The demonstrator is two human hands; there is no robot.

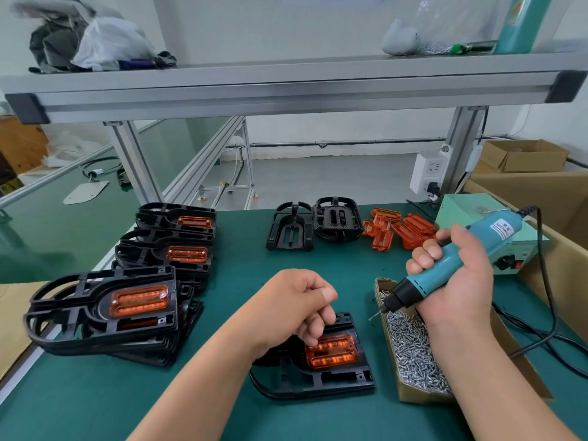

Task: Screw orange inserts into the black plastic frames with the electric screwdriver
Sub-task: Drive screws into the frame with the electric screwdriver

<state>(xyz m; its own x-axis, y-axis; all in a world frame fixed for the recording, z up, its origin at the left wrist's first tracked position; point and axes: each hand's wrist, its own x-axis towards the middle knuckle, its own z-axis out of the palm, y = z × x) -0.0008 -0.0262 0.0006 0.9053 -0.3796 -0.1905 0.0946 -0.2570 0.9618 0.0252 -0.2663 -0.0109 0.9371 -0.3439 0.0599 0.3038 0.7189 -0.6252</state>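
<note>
Right hand grips screwdriver; left hand curled above black frame.

One head-worn wide-angle camera looks forward and down, close above left hand and right hand.

A green bench is spread beneath the left hand and the right hand. Above and beyond both, an aluminium shelf is carried on aluminium posts. Behind it a white wall and a grey floor are seen. A white socket strip is fixed to the post beyond the right hand, and open cardboard boxes are set farther right.
</note>
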